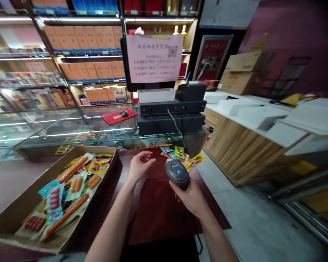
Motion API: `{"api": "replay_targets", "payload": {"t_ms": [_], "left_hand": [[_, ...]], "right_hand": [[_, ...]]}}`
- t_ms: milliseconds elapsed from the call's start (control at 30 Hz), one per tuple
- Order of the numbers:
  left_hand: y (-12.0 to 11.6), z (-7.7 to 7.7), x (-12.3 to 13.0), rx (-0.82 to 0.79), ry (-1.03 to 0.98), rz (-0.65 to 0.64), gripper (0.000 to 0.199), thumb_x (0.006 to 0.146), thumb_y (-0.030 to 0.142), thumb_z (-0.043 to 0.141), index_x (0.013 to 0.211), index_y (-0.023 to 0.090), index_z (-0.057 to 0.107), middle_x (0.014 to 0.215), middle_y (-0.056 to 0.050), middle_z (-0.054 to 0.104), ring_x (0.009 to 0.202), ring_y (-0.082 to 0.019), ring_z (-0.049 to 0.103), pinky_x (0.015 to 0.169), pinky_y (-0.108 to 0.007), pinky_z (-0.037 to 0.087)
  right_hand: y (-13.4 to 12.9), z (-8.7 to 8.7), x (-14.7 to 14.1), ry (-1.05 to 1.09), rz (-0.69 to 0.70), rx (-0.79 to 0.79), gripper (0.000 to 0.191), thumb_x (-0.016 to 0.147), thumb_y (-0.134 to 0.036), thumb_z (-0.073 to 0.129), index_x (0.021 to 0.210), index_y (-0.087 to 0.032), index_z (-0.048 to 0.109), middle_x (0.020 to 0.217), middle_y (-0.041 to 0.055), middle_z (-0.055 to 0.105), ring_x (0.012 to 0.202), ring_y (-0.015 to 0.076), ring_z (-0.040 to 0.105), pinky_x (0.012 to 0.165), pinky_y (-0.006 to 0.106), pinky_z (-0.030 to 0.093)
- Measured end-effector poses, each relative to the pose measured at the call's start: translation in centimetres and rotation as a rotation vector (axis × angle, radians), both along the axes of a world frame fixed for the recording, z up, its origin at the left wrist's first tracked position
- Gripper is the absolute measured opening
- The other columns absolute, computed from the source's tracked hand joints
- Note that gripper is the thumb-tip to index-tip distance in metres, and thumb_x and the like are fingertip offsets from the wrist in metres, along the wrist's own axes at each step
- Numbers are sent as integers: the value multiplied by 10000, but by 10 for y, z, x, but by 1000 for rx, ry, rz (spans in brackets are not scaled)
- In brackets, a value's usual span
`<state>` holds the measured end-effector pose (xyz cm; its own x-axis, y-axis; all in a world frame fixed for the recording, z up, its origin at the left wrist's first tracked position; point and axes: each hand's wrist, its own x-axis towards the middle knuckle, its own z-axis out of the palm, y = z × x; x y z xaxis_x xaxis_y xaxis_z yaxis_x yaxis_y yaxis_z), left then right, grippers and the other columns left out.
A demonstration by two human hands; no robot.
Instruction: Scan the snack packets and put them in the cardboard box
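Our right hand (193, 198) clasps the scanner (177, 172) — a bump could drop the yellow packet (196, 161) beside it; our left hand (139, 166) gapes empty.

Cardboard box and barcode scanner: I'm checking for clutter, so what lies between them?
In the head view, the left hand is between the cardboard box and the barcode scanner, with dark red tabletop showing on either side of it.

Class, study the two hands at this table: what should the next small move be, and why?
Probably the left hand should reach into the cardboard box for a packaged sausage: that hand appears empty, the box lies to its left, and the right hand holds the barcode scanner.
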<state>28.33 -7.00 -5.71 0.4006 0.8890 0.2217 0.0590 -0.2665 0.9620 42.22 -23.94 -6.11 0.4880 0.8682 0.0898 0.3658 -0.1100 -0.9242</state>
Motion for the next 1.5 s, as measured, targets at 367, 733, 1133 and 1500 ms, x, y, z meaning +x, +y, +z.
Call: {"api": "replay_targets", "payload": {"t_ms": [367, 733, 1133, 1500], "left_hand": [[-1, -45, 111, 302, 512, -228, 391, 688, 244, 751, 1076, 229, 703, 1069, -72, 674, 1007, -231, 601, 926, -353, 443], [-18, -46, 105, 554, 855, -236, 321, 749, 352, 690, 1036, 209, 674, 1086, -103, 579, 1013, -252, 538, 896, -349, 423], [-15, -55, -22, 477, 981, 56, 215, 765, 209, 595, 966, 165, 534, 1043, -114, 508, 997, -252, 540, 887, -365, 440], [15, -28, -94, -94, -4, 251, 189, 773, 338, 646, 840, 163, 669, 805, -24, 686, 773, -183, 624, 730, -272, 474]], "right_hand": [[-21, -10, 62, 111, -142, -54, 322, 805, -499, 631, 872, -194, 549, 534, -26, 593, 433, 150, 572, 418, 246, 458], [-18, -5, 71, 105, -170, -50, 333, 796, -509, 635, 853, -188, 568, 516, -26, 594, 406, 137, 552, 405, 235, 436], [47, 6, -4, 79, 96, -4, 337, 776, -505, 658, 870, -191, 578, 512, -25, 599, 390, 140, 545, 393, 235, 428], [97, 20, -80, 108, 355, -9, 344, 782, -464, 654, 952, -171, 600, 533, -24, 608, 410, 134, 546, 407, 230, 428]]}}
